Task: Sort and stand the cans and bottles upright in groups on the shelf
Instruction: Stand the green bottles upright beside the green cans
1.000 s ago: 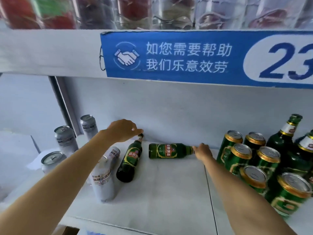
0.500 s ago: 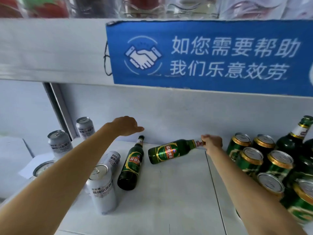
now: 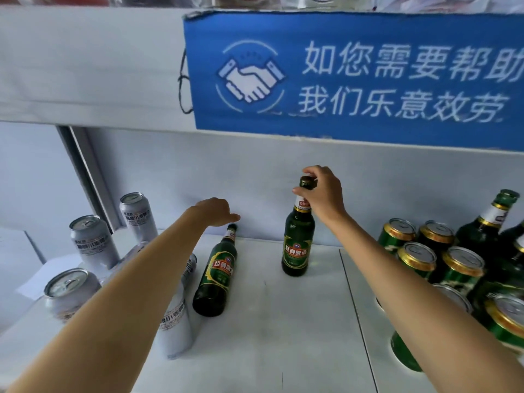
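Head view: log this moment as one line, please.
right hand: grips neck of upright bottle | left hand: above lying bottle, not gripping | silver cans left | green cans right

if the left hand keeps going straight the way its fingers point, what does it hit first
Probably the white back wall of the shelf. The left hand points forward and slightly right, passing just above the cap of the lying bottle. Depth is unclear, so it might brush that cap instead.

On the shelf (image 3: 283, 336) your right hand (image 3: 323, 194) held the neck of an upright bottle (image 3: 298, 239) at centre. Left of it a second bottle (image 3: 217, 275) lay under your left hand (image 3: 215, 212). Silver cans (image 3: 93, 242) stood farther left, gold-rimmed cans (image 3: 416, 259) and more bottles (image 3: 487, 222) right.
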